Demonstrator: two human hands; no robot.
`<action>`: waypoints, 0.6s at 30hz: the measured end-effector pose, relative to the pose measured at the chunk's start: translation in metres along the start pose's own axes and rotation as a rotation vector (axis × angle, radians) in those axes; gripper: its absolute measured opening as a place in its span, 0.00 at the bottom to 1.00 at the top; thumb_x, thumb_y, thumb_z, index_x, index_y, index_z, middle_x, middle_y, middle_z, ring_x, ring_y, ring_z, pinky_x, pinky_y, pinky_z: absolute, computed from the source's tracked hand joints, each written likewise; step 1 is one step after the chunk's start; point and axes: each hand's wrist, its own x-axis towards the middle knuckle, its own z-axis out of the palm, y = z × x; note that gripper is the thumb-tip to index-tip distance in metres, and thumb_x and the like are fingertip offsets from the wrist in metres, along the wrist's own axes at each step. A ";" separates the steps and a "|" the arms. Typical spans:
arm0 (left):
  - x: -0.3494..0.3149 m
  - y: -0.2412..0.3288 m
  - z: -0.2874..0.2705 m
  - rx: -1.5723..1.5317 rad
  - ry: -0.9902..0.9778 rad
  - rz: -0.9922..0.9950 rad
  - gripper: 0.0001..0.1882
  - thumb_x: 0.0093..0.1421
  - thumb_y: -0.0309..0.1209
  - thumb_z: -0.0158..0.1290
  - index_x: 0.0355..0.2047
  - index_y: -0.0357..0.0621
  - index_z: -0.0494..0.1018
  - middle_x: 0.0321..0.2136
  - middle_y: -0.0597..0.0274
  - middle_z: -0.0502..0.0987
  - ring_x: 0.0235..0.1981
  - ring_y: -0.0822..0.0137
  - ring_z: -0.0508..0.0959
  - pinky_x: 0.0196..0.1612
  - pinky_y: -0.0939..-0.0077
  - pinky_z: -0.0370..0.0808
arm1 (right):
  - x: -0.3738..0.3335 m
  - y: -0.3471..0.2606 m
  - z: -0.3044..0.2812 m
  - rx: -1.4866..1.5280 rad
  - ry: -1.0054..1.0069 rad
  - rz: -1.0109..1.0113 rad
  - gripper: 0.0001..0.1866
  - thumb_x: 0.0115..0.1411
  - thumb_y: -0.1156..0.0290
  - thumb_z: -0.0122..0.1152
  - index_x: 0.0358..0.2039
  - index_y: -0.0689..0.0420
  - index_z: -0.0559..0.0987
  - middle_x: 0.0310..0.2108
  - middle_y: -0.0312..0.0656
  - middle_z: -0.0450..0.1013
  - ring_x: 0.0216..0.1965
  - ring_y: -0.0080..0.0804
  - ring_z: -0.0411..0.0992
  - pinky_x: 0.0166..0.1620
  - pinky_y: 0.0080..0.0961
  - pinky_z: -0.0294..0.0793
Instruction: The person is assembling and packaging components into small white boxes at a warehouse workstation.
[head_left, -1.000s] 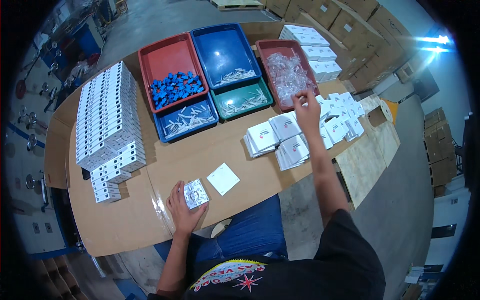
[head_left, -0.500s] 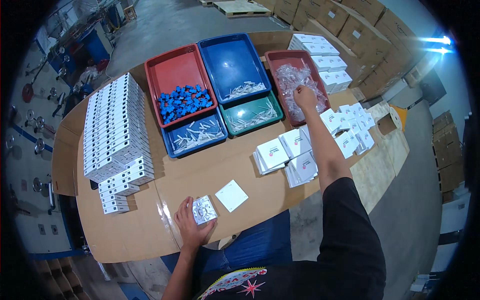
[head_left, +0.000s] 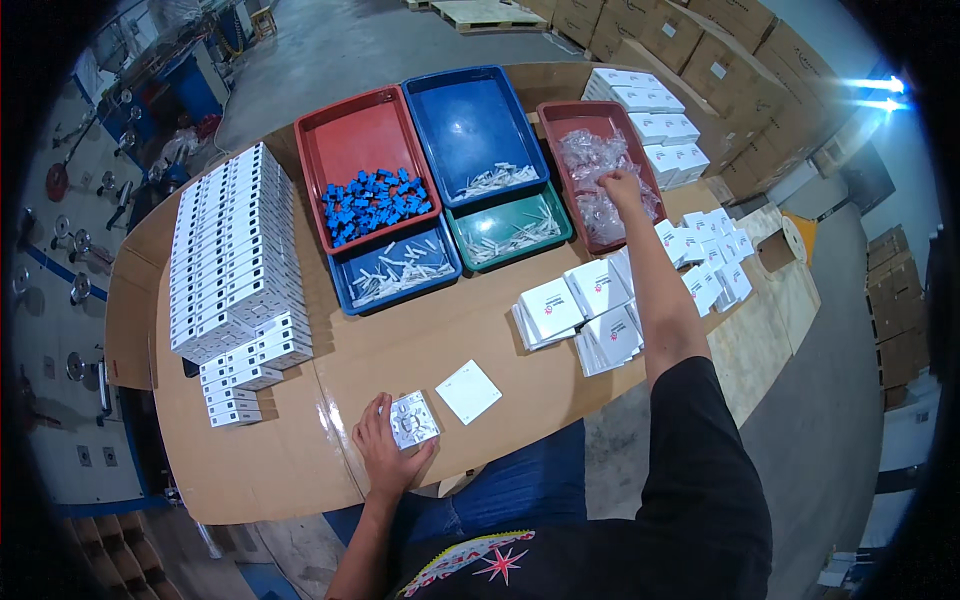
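Your left hand [head_left: 380, 450] grips the small white box [head_left: 414, 419] near the table's [head_left: 300, 470] front edge; your right hand's [head_left: 622, 187] fingers pinch clear bags [head_left: 590, 160] in the brown tray [head_left: 552, 112] across it

- The right hand [head_left: 622, 187] has moved from the white packets by the table's right side up into the dark red tray [head_left: 560, 112], fingers now among the clear plastic bags [head_left: 590, 160] (grip itself unclear).
- The left hand [head_left: 382, 447] shifted slightly.
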 end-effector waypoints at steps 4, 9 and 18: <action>0.007 0.010 -0.001 -0.080 -0.023 -0.007 0.56 0.46 0.53 0.70 0.69 0.38 0.58 0.66 0.43 0.62 0.68 0.45 0.61 0.67 0.44 0.52 | 0.015 0.032 -0.039 -0.004 0.140 -0.089 0.14 0.51 0.64 0.68 0.34 0.61 0.87 0.30 0.48 0.83 0.30 0.37 0.81 0.38 0.34 0.79; -0.010 0.003 -0.004 -0.146 0.066 -0.039 0.54 0.48 0.51 0.70 0.70 0.41 0.57 0.68 0.41 0.60 0.69 0.43 0.59 0.69 0.43 0.50 | -0.035 -0.021 -0.055 0.299 0.042 0.027 0.14 0.54 0.68 0.69 0.40 0.60 0.85 0.29 0.38 0.80 0.27 0.25 0.76 0.30 0.25 0.73; 0.017 0.060 -0.012 -0.744 0.177 -0.168 0.23 0.57 0.24 0.64 0.54 0.39 0.74 0.51 0.54 0.76 0.47 0.59 0.80 0.54 0.67 0.74 | -0.280 -0.161 -0.082 0.600 -0.489 -0.043 0.11 0.62 0.67 0.69 0.42 0.58 0.86 0.26 0.30 0.76 0.26 0.15 0.70 0.29 0.16 0.65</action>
